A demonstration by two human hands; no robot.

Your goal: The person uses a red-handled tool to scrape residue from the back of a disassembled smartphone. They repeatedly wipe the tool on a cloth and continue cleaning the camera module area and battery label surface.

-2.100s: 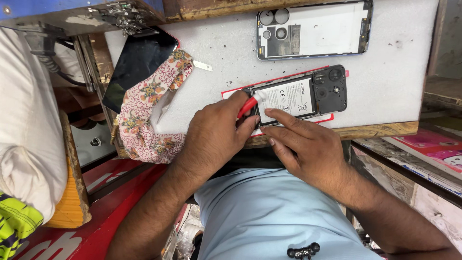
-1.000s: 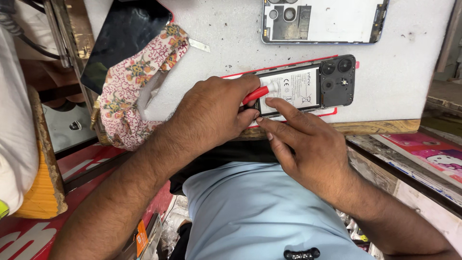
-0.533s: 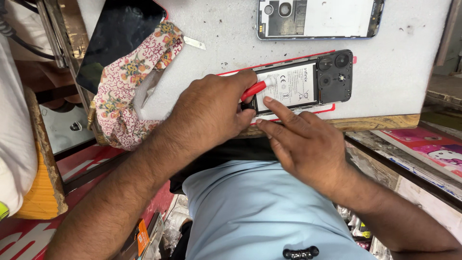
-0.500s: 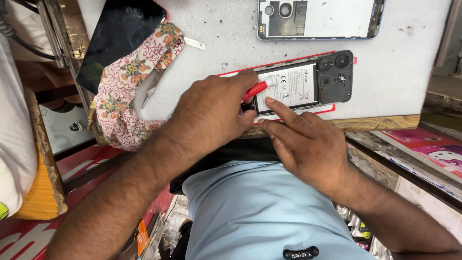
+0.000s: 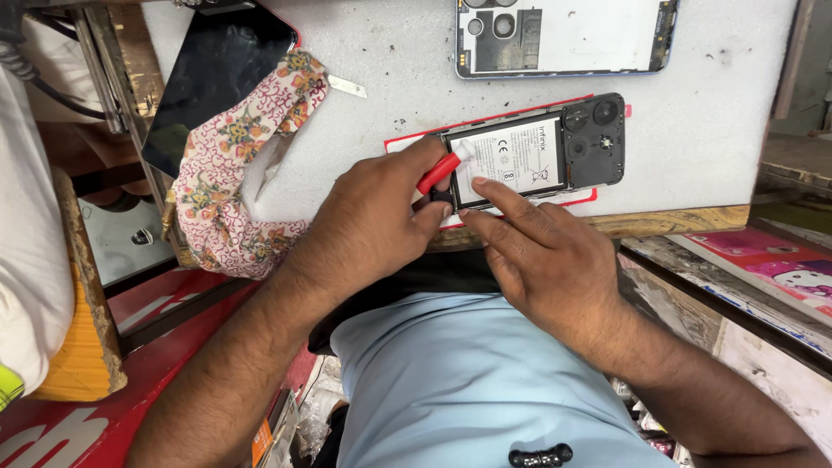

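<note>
Here, L hand (image 5: 373,221) gripping red-handled tool (image 5: 438,172), R hand (image 5: 542,256) open, fingers on opened phone (image 5: 533,156) w/ white battery label.

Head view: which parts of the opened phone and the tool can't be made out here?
- Red-handled tool: tip and lower handle hidden under the left hand.
- Opened phone: near-left corner covered by both hands; right hand hides its front edge.
- Back cover: top cut off by the frame edge.
- Screws: too small to tell.

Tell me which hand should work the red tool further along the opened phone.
Probably the left hand: it already grips the red tool at the phone edge, while the right hand steadies the phone.
</note>
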